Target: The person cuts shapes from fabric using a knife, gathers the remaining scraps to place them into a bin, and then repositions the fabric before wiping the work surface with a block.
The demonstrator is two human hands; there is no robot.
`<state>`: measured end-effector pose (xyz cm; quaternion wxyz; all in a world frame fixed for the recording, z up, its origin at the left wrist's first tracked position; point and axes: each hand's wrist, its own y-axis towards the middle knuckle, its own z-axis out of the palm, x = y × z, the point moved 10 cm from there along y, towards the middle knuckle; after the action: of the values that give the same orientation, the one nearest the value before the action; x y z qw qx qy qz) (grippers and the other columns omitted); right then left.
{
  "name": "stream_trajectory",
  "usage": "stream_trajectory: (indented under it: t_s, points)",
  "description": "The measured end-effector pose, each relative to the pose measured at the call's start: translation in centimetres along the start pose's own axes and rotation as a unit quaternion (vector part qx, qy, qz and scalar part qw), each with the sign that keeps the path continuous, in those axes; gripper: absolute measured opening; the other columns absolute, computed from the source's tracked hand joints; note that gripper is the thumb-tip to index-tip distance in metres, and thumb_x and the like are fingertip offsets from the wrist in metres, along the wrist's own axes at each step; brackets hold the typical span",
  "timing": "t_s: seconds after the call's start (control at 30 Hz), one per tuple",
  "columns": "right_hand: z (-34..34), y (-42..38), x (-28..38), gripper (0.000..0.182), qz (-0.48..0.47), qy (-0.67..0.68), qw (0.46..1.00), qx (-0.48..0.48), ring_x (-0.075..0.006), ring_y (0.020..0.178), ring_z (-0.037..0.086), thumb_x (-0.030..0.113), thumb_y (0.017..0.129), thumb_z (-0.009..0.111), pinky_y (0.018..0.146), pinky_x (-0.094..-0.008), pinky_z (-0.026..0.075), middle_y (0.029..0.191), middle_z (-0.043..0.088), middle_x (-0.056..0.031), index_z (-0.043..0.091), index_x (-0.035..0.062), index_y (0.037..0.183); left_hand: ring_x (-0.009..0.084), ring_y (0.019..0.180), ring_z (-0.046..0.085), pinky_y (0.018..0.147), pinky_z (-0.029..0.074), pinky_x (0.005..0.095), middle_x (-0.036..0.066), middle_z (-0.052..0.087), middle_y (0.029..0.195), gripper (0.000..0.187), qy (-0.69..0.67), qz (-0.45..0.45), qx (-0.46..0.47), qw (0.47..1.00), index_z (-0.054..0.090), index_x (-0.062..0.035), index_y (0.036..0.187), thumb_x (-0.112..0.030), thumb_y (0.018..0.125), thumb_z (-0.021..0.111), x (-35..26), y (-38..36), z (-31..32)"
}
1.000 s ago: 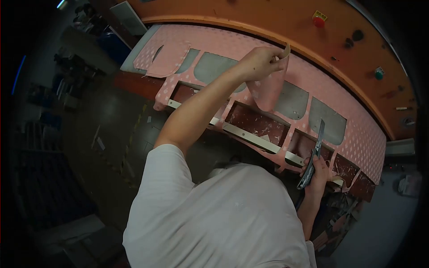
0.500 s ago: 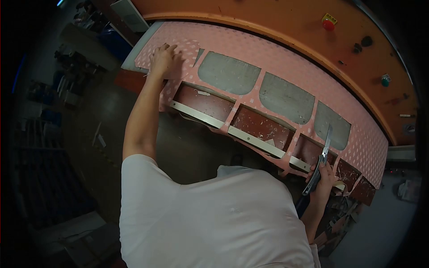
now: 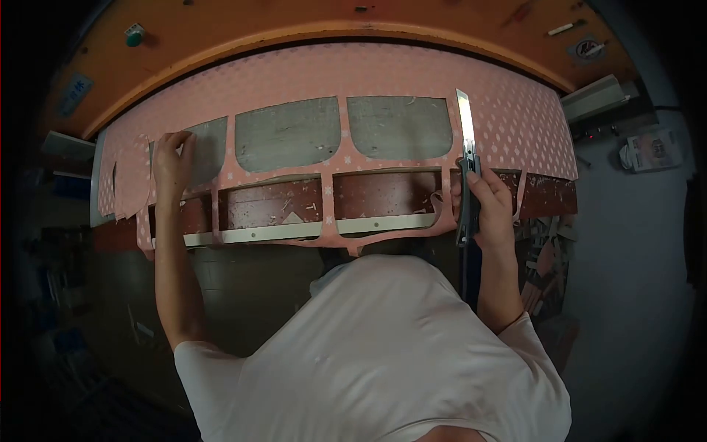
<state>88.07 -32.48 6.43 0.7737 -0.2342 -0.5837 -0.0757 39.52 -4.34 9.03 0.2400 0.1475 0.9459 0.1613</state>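
Note:
A pink patterned sheet [image 3: 412, 70] with rounded cut-outs lies across the long table. My left hand [image 3: 171, 166] is over its left part, beside a loose pink piece [image 3: 132, 173]; its fingers are loosely bent and apart, with nothing visible in them. My right hand [image 3: 490, 199] grips a utility knife [image 3: 469, 166]. The knife's long blade is out and points away from me over the sheet, right of the rightmost cut-out. Narrow pink strips [image 3: 328, 206] hang over the front edge of the table.
Grey tabletop [image 3: 287, 132] shows through the cut-outs. Below the front edge runs a pale rail [image 3: 294, 232] before a reddish-brown surface with scraps. An orange machine beam [image 3: 294, 33] spans the back. Offcuts [image 3: 545, 258] are piled at lower right.
The view has turned and shifted to the right along the table. My left hand has left the loose pink piece and its fingers have drawn in. The knife stays in my right hand.

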Motion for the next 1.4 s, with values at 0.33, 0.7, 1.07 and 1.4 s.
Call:
stream_trajectory:
  t_s: [0.33,0.7,1.07,1.4]
  points:
    - [-22.1,3.6,5.1,0.028,-0.015,0.000,0.999,-0.039,-0.0081,0.064,0.061,0.019,0.103,0.054,0.052,-0.0235,0.052,0.082,0.066,-0.0040,0.061,0.0014,0.124,0.0325,0.105,0.059,0.092,0.049,0.0422,0.014,0.065,0.104,0.030,-0.125,0.278,0.178,0.936,0.074,-0.0028,0.100,-0.026,0.082,0.078,-47.1,-0.8,24.2]
    - [-31.3,8.1,6.4,0.027,0.010,0.011,1.000,-0.015,-0.0074,0.064,0.060,0.019,0.104,0.053,0.051,-0.0227,0.051,0.081,0.066,-0.0043,0.061,0.0005,0.122,0.0332,0.105,0.058,0.091,0.048,0.0433,0.015,0.064,0.106,0.047,-0.024,0.189,0.204,0.960,0.068,-0.0024,0.104,-0.036,0.074,0.084,-50.3,1.0,28.4]
    - [-29.2,14.1,9.5,0.028,-0.003,-0.142,0.985,0.094,-0.0070,0.072,0.060,0.017,0.103,0.055,0.063,-0.0232,0.050,0.083,0.067,-0.0030,0.063,-0.0011,0.123,0.0362,0.092,0.066,0.082,0.051,0.0440,0.018,0.070,0.095,0.034,-0.129,0.046,0.293,0.946,0.066,-0.0007,0.093,-0.026,0.076,0.081,-50.8,1.8,27.7]
    - [-24.6,16.9,19.3,0.028,-0.206,-0.577,0.766,0.197,-0.0355,0.081,0.066,0.015,0.094,0.059,0.076,-0.0419,0.051,0.091,0.070,-0.0188,0.068,0.0035,0.117,0.0392,0.076,0.062,0.067,0.048,0.0463,0.017,0.063,0.079,0.024,-0.092,0.140,0.182,0.969,0.058,-0.0004,0.083,-0.017,0.082,0.076,-55.4,1.2,22.8]
